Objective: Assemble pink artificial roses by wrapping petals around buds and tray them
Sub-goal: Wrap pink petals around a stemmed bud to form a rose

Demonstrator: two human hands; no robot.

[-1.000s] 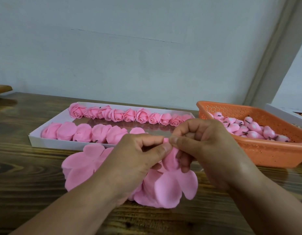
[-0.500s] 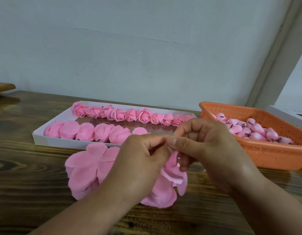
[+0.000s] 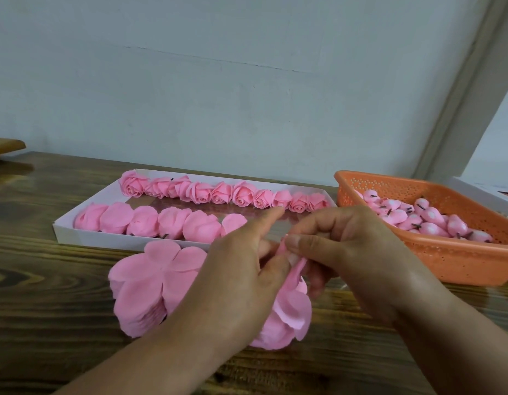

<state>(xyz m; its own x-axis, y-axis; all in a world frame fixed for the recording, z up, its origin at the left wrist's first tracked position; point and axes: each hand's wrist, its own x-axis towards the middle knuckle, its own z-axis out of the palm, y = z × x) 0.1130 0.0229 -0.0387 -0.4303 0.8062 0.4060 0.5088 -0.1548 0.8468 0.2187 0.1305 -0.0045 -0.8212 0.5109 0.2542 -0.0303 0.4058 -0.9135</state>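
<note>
Both forearms reach forward, hands meeting at centre. Left hand (image 3: 241, 269): fingers partly extended, thumb pressed toward the right hand. Right hand (image 3: 352, 252): fingers curled, thumb and forefinger pinching.

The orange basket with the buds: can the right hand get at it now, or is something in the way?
Probably yes. The orange basket sits just beside the right hand, open on top, with nothing between them. But that hand is pinching the pink petal piece together with the left hand, so it must let go first.
</note>
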